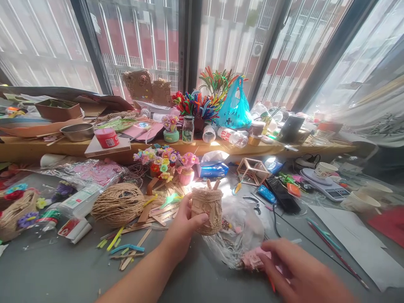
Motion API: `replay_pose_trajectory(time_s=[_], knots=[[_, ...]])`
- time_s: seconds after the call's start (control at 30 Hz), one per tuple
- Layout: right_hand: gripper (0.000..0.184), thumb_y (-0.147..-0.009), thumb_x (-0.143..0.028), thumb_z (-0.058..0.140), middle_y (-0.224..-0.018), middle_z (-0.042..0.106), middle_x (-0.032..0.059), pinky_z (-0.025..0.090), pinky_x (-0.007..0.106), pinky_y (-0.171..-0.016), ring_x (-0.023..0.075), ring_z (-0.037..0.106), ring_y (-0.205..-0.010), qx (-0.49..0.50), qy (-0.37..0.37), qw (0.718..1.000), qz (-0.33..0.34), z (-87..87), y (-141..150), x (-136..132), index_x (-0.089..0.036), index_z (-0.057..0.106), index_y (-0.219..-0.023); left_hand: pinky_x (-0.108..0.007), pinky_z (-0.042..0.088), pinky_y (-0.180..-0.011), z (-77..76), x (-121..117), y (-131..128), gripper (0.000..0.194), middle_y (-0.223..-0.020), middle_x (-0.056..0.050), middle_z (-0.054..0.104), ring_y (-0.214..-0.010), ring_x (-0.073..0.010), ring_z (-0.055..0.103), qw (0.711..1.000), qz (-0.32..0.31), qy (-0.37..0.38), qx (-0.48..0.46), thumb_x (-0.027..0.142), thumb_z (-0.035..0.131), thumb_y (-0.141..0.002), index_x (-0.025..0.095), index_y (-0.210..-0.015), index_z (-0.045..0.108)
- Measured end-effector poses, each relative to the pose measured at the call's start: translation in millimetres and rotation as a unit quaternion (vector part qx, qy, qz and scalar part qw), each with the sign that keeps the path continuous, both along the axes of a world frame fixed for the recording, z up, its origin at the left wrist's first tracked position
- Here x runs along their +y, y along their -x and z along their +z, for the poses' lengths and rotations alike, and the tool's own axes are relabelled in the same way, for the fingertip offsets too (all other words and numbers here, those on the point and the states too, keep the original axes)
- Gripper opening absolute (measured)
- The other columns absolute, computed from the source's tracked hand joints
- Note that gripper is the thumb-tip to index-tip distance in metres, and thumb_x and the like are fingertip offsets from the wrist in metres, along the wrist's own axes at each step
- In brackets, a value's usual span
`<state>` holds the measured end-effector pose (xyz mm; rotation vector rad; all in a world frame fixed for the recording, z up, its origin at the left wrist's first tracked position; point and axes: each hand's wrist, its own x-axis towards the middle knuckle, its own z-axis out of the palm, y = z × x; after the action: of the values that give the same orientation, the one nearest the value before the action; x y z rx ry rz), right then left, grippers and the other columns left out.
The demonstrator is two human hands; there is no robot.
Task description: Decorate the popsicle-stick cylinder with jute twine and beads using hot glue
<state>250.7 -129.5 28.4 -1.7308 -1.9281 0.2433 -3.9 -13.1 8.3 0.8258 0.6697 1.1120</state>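
1. My right hand [264,251], nearest, at the pink bundle [252,258]; whether its fingers grip, I cannot tell.
2. My left hand [181,229], closed on the twine-wrapped cup [206,212], thumb across its front.
3. Cup upright, apart from my right fingers.

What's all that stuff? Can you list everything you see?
Windows: several, clear, back
Bag: one, turquoise, ledge
Pipe cleaners: many, multicoloured, ledge
Bowl: one, silver, ledge
Tub: one, red, ledge
Craft flowers: many, multicoloured, centre and far left
Twine bundle: one, tan, left
Wooden sticks: many, tan, near twine
Tissue pack: one, blue, centre
Scale: one, white, right
Paper: several sheets, white, right
Twine-wrapped pot: one, brown, left hand's grip
Smaller clutter: uncountable, mixed, all over
Left hand: one, bare, around pot
Right hand: one, bare, blurred, by something pink
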Motion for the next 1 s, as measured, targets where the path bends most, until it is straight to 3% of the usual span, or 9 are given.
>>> replay_pose_trajectory(time_s=[0.1, 0.23, 0.53, 1.0], knots=[[0.02, -0.107, -0.032, 0.055, -0.09, 0.076, 0.0028, 0.055, 0.028, -0.065, 0.0193, 0.072, -0.073, 0.017, -0.106, 0.99, 0.09, 28.6, 43.9, 28.3, -0.03, 0.075, -0.109, -0.049, 0.052, -0.104, 0.3, -0.6, 0.8, 0.079, -0.133, -0.013, 0.075, -0.118, -0.0344, 0.072, 1.0, -0.008, -0.021, 0.02, 0.031, 0.089, -0.075, 0.026, -0.145, 0.054], [0.026, -0.11, -0.019, 0.047, -0.086, 0.07, 0.0052, 0.051, 0.031, -0.069, 0.0205, 0.067, -0.075, 0.018, -0.168, 0.974, 0.152, 35.2, 75.1, 55.5, -0.023, 0.072, -0.104, -0.048, 0.051, -0.104, -1.2, -0.2, 2.5, 0.079, -0.133, -0.012, 0.075, -0.126, -0.0369, 0.068, 0.997, -0.024, -0.045, 0.054, 0.028, 0.089, -0.075, 0.028, -0.145, 0.051], [0.014, -0.106, -0.015, 0.057, -0.091, 0.071, 0.0045, 0.05, 0.03, -0.068, 0.0193, 0.069, -0.077, 0.041, -0.183, 0.968, 0.166, 16.5, 68.5, 61.9, -0.023, 0.068, -0.11, -0.045, 0.052, -0.102, -2.2, 0.2, -1.5, 0.09, -0.14, -0.014, 0.07, -0.128, -0.0368, 0.066, 0.992, -0.067, -0.068, 0.077, 0.035, 0.093, -0.075, 0.026, -0.147, 0.04], [0.018, -0.107, -0.012, 0.052, -0.095, 0.075, 0.0065, 0.048, 0.034, -0.067, 0.0232, 0.07, -0.079, -0.05, -0.222, 0.952, 0.203, 12.5, 65.0, 66.2, -0.022, 0.064, -0.116, -0.046, 0.05, -0.105, -2.2, -1.0, -1.8, 0.095, -0.143, -0.015, 0.066, -0.129, -0.0358, 0.064, 0.991, -0.066, -0.069, 0.095, 0.036, 0.092, -0.077, 0.025, -0.151, 0.034]])
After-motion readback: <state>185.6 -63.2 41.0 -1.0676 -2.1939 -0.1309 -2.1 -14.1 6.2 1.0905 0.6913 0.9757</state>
